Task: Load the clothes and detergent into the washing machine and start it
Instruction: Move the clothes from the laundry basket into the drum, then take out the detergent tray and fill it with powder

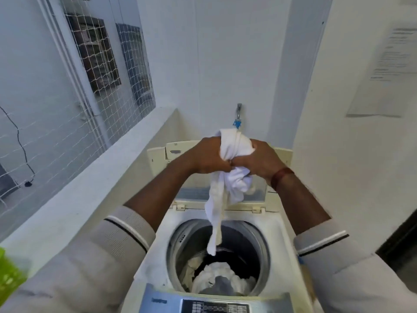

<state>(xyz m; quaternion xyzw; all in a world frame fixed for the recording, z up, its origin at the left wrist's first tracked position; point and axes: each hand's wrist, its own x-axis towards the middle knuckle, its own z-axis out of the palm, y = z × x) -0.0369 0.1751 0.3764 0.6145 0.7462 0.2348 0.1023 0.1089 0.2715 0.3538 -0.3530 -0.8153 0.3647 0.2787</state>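
A top-loading washing machine [158, 251] stands below me with its lid [225, 195] raised at the back. Both hands hold a white garment [228, 184] high over the drum opening. My left hand [207, 158] grips its bunched top from the left and my right hand [259, 160] grips it from the right, knuckles nearly touching. The garment's tail hangs down into the drum mouth. White and grey clothes [216, 281] lie in the drum. The control panel [214, 306] runs along the front edge. No detergent is in view.
A concrete ledge [94, 177] runs along the left under a netted window. A green basket [9, 274] shows at the lower left edge. A tap [238, 116] with a blue fitting sticks out of the wall behind the machine. White walls close in behind and right.
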